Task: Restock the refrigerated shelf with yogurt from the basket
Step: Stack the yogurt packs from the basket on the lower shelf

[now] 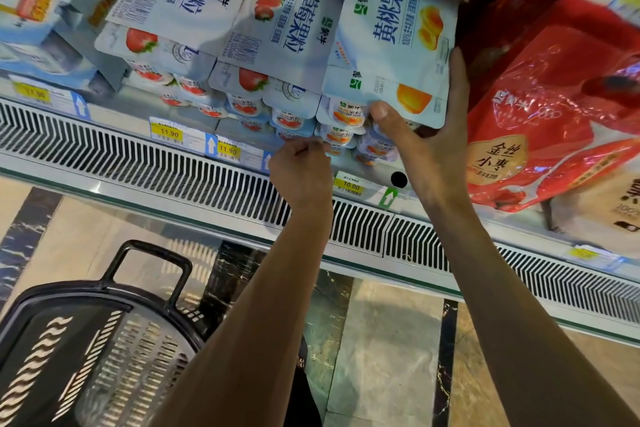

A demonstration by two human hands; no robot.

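Cold shelf, view down and forward. Peach pack (398,28), a multi-cup yogurt with a pale card lid, sits at the front of the shelf (377,177), tilted, lid facing the camera and cups hanging below. It lies just right of two strawberry packs (287,21), touching the nearer one edge to edge. Right hand (433,146) grips the peach pack at its lower right corner: thumb (381,113) presses the front under the lid, against a cup, while the fingers (459,80) run straight up the pack's right edge. Left hand (301,166) is lower and to the left, fingers curled tight together, tips at the lowest peach cups (337,135) near the shelf lip. Whether they pinch a cup or only touch it, I cannot tell. More strawberry stock is stacked further left, two layers deep. Red bag (554,97) with gold lettering lies right of the peach pack, close behind the right hand. Yellow price tags line the shelf rail: 11.90 (169,133) under the strawberry, 10.00 (349,184) between the two wrists. Slotted grille (138,163) runs below the rail, full width. Black basket (69,291) stands on the floor (381,340) at lower left, well apart from the shelf, handle (152,253) raised. Its mesh wall shows; its contents cannot be made out. Floor is pale stone tile with dark veined strips.
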